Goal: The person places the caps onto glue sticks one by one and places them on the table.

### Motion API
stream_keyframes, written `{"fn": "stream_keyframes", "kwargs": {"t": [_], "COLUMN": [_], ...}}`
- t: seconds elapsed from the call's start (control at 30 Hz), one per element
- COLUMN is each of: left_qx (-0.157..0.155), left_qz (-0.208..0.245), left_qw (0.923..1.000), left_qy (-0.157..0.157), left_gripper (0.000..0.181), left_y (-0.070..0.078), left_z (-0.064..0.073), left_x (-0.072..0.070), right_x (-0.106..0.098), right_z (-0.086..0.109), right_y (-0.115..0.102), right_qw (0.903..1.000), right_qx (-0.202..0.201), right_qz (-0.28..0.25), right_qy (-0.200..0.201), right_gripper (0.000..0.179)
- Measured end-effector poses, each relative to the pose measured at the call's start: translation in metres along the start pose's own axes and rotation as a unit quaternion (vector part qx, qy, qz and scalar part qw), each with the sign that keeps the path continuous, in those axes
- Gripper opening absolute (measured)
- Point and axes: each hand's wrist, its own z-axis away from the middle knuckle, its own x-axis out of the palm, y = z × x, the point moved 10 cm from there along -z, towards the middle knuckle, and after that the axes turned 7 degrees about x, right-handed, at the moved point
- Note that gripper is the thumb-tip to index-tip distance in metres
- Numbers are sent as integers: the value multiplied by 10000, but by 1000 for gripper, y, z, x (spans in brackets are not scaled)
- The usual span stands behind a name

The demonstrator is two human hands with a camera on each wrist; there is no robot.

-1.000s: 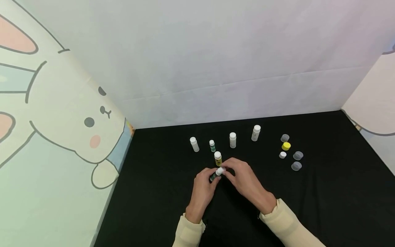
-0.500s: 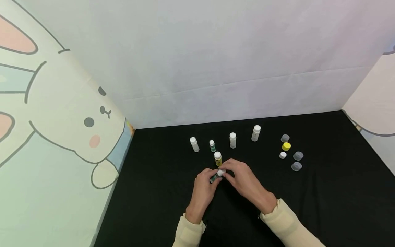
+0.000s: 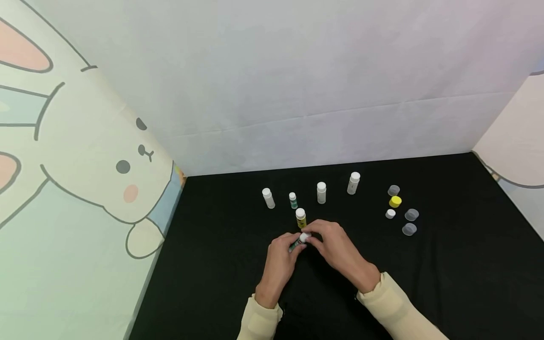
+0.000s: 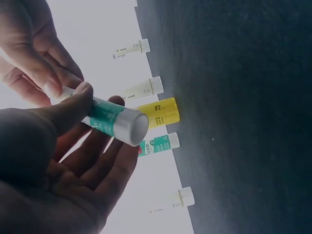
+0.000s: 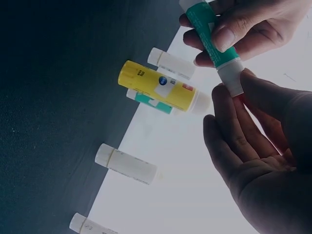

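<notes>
My left hand (image 3: 279, 259) grips a glue stick with a green label (image 4: 105, 116) between thumb and fingers, low over the front middle of the table. The stick is tilted, its white cap end (image 5: 230, 75) toward my right hand (image 3: 335, 243). Thumb and fingertips of the right hand pinch that white end. Just beyond both hands stands a yellow glue stick (image 3: 301, 221) with a white top. Behind it is a smaller green glue stick (image 3: 293, 203). In the left wrist view, the held stick's white base (image 4: 131, 127) faces the camera.
White glue sticks stand upright at the left (image 3: 269, 200), middle (image 3: 321, 195) and back right (image 3: 352, 185). Farther right lie a yellow cap (image 3: 395, 201), a white cap (image 3: 390, 214) and clear caps (image 3: 411, 215). A pale wall cloth (image 3: 323, 137) rises behind the black tablecloth (image 3: 204, 264).
The held glue stick's white end has dipped slightly, and the right fingers have shifted a little around it. The left hand stays almost in place; the standing sticks and loose caps have not moved.
</notes>
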Motion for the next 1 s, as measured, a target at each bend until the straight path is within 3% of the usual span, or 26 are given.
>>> {"fn": "stream_keyframes", "kwargs": {"t": [0.3,0.73,1.0], "left_qx": [81,282,361], "left_qz": [-111,-629,-606], "left_qw": [9999,9971,9964], "left_qy": [-29,327,478], "left_gripper": [17,21,23], "left_y": [1,7,10], "left_z": [0,4,6], "left_x": [0,-1,2], "right_x": [1,2,1], "right_z": [-1,1,3], "right_y": [-1,1,2], "right_qw": [10000,9993,9989], "right_qx": [93,365,471], "right_qz": [-34,-100,-83], "right_qy": [12,24,24], "right_gripper": [19,17,17]}}
